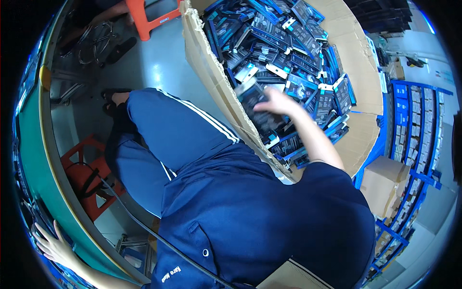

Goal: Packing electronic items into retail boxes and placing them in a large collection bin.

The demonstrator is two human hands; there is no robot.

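Note:
My right hand is inside a large cardboard carton, its thumb and fingers on a dark flat package that is blurred by motion. Under and around it lies a heap of similar thin black-and-blue packages, some with white hang-tab ends, jumbled at many angles. Far to the left, my left hand rests with fingers spread on dark packages at the edge of a green-topped table. Its fingertips touch or hover just over those packages; which one cannot be told.
An orange stool stands beyond the carton and a red-orange stool by the table. Blue shelving with many small boxes is at the right, beside a closed brown box. A black cable crosses in front of my body.

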